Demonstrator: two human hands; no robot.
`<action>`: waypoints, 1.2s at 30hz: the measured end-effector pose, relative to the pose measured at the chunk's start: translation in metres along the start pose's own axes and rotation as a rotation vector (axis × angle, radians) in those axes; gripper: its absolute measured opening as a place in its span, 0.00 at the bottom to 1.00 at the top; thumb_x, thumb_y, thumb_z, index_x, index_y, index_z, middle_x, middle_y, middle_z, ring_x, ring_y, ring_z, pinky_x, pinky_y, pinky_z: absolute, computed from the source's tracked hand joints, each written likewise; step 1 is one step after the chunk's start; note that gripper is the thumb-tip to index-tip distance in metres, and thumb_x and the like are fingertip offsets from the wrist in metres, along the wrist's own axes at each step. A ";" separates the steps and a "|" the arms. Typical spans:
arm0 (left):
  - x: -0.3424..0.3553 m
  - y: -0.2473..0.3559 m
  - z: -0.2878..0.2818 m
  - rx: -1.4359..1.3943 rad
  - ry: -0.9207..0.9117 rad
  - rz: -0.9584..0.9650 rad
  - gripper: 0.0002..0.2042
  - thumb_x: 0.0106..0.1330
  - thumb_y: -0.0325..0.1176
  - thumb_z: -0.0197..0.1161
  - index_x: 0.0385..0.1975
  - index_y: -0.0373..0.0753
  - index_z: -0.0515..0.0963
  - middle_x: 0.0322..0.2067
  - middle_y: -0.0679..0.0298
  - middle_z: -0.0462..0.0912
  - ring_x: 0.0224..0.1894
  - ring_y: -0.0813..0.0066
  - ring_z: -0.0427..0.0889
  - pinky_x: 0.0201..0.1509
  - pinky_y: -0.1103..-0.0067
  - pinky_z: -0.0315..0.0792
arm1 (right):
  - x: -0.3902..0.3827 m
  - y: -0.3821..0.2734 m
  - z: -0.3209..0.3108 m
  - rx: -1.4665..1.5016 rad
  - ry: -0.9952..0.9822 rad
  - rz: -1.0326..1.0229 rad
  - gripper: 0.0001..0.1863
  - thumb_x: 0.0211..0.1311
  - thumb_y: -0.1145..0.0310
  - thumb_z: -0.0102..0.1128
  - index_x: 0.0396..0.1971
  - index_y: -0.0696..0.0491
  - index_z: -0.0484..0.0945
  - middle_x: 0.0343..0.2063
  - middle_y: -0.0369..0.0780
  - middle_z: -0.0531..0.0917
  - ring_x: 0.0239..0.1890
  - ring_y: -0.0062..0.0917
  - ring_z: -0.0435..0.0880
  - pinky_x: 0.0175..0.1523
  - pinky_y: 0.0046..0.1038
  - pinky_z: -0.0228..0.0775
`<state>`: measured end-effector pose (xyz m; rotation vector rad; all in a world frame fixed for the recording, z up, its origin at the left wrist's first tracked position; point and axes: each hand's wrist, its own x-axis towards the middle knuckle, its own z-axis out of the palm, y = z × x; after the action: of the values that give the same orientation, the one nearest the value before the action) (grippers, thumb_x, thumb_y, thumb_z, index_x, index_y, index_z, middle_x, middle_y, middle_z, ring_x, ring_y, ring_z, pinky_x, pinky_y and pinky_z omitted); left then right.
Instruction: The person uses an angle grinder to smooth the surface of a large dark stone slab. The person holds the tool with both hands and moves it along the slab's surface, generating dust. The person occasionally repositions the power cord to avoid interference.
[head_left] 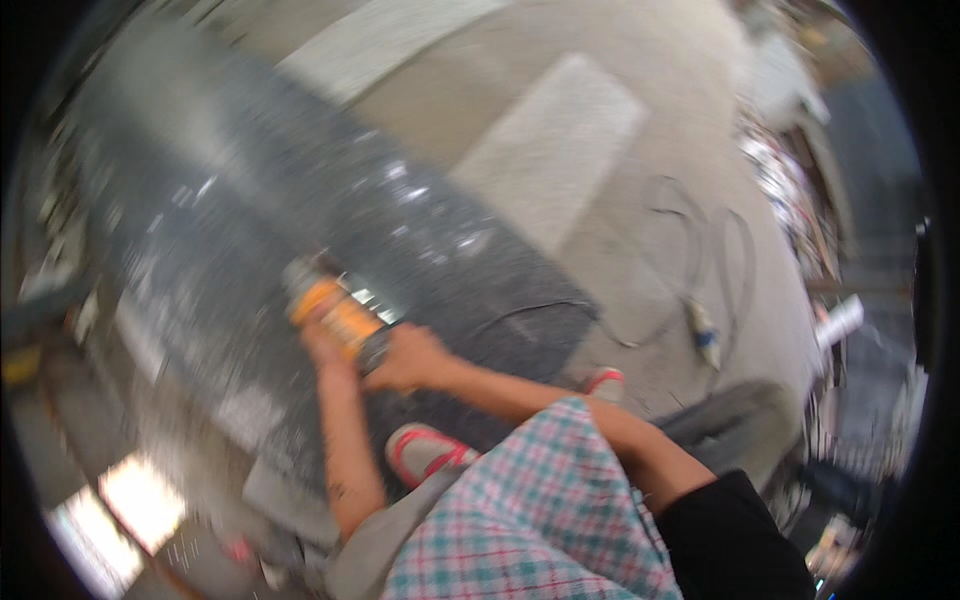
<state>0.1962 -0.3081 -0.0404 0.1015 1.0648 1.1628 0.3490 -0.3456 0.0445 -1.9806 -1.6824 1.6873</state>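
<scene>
Both my hands are closed around an orange angle grinder, its grey head pointing away to the far left and blurred by motion. My left hand wraps the orange body. Just behind it, my right hand grips the dark rear end. Beneath the tool lies a long dark stone slab, streaked with pale dust and bright spots. Whether the grinder's disc touches the slab is too blurred to tell. A pale haze hangs over the slab's far end.
A dark cord crosses the slab's right edge and loops over the floor to a pale and blue connector. Pale boards lie beyond the slab. My red-and-white shoe is beside the slab's near part. Clutter lines the right side.
</scene>
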 end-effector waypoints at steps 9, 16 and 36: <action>-0.018 0.009 0.003 -0.202 -0.065 -0.127 0.20 0.53 0.42 0.58 0.41 0.35 0.69 0.25 0.55 0.76 0.24 0.61 0.80 0.28 0.67 0.78 | 0.009 -0.007 0.013 0.072 -0.099 0.118 0.34 0.26 0.54 0.73 0.32 0.67 0.79 0.31 0.53 0.83 0.35 0.39 0.85 0.41 0.32 0.78; -0.037 -0.009 0.017 -0.244 -0.047 -0.161 0.22 0.53 0.41 0.58 0.42 0.33 0.68 0.25 0.55 0.76 0.24 0.64 0.80 0.28 0.68 0.79 | -0.013 0.002 0.002 0.040 -0.102 0.089 0.30 0.29 0.55 0.72 0.32 0.65 0.80 0.29 0.51 0.84 0.34 0.39 0.85 0.42 0.32 0.77; -0.038 -0.001 0.018 -0.141 -0.034 -0.117 0.21 0.53 0.43 0.56 0.42 0.34 0.69 0.25 0.55 0.76 0.25 0.63 0.79 0.29 0.67 0.78 | -0.012 -0.004 0.003 0.135 -0.111 0.055 0.26 0.32 0.59 0.71 0.31 0.63 0.79 0.24 0.47 0.84 0.28 0.34 0.86 0.35 0.30 0.77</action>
<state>0.2096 -0.3300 -0.0076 -0.0505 0.9436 1.1226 0.3466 -0.3544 0.0540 -1.9230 -1.5134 1.9079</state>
